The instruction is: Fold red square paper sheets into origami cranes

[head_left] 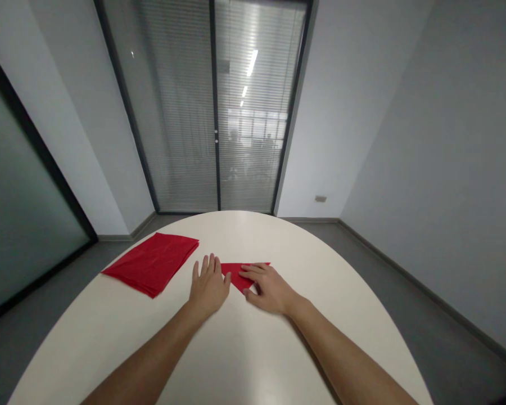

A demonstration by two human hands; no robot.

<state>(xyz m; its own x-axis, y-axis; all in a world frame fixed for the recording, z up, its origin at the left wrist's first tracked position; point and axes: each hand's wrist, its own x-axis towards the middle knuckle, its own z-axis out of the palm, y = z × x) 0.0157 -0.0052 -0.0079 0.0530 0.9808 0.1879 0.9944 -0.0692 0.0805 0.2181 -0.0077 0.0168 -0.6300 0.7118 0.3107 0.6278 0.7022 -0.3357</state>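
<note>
A small red paper napkin [238, 273] folded into a triangle lies on the white round table [244, 349], near its middle. My left hand [208, 286] lies flat beside the triangle's left corner, fingers stretched out and together, thumb touching the red edge. My right hand [267, 287] rests on the triangle's right part, fingers extended and pressing down on it, thumb under the lower edge. A stack of flat red napkins [152, 262] sits to the left, apart from both hands.
The table's curved far edge [244, 214] faces a glass door with blinds [213, 107]. Grey floor surrounds the table, with a glass wall on the left and plain grey walls on the right.
</note>
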